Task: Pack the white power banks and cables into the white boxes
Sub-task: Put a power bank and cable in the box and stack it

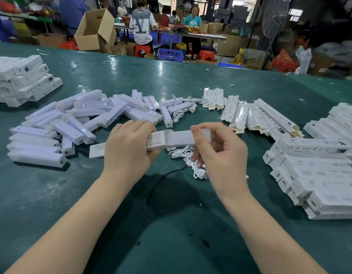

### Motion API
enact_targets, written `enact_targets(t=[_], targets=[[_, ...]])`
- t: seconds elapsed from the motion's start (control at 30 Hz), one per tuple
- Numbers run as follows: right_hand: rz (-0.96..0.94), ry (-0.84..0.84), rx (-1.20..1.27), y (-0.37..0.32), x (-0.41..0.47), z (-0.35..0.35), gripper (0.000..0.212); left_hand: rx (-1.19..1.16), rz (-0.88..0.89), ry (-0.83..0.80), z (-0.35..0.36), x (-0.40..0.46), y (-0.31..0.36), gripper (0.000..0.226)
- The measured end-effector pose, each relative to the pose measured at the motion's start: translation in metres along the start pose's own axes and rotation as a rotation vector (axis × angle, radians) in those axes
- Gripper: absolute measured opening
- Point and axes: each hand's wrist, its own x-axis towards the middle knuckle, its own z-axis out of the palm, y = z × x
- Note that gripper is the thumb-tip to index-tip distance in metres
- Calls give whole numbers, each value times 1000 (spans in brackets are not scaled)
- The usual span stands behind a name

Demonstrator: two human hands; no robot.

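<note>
Left hand (127, 147) closed around one end of a narrow white printed cardboard box (154, 142), held level above the bench; the box's open flap end faces right. Right hand (220, 153) pinches the far end of a long white plastic power bank (181, 138) between thumb and forefinger, the other fingers loosely curled; the power bank looks partly entered into the box mouth, how deep cannot be told. Directly beneath the hands, a loose tangle of thin white charging cables (191, 161) lies on the dark green matte bench (171, 214), with a black cord (163, 180) trailing nearby. Left of the hands: a jumbled heap of bare white power banks (72, 119). Beyond the hands: more coiled white cables (183, 107) and a row of flat, unfolded white box sleeves (240, 113). Right: a stack of filled white boxes (319, 175); far left, another stack (23, 80). Risks, as judged: the power bank could catch on the open flap and crease or tear it if pushed in askew; the box might get closed without a cable, since none is in either hand; pulling one cable from the tangle could drag others off with it.
</note>
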Motion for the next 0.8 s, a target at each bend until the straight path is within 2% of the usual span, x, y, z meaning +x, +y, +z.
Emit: enact_targets(t=[0.03,0.13,0.27,0.37,0.43,0.47,0.57,0.63,0.7,0.73,0.8], targets=[[-11,-26,-8,0,-3,3,7,13,21,0,1,-1,3,24],[-32,-20,-5,-3,-8,7,26,9,-4,5,1,-1,7,28],[-119,-22,-123,-4,-5,7,15,5,-33,28,-1,-2,3,26],[-77,-277,-305,5,-9,10,20,-26,37,34,-1,-3,6,16],[-3,-460,-339,8,-12,12,26,-61,76,15,-1,-3,8,23],[16,-491,-315,8,-13,13,28,-77,80,8,0,-3,8,26],[-59,-357,-251,3,-7,10,21,-115,14,20,1,-3,6,22],[-127,-195,-247,2,0,4,17,-168,-108,63,1,-3,6,22],[-107,-84,-288,5,7,-5,23,-235,-228,100,-2,-2,7,28],[-78,-71,-349,7,11,-10,25,-250,-270,111,-3,-2,7,31],[1,-190,-586,14,15,-15,23,-259,-325,144,-4,-1,7,37]])
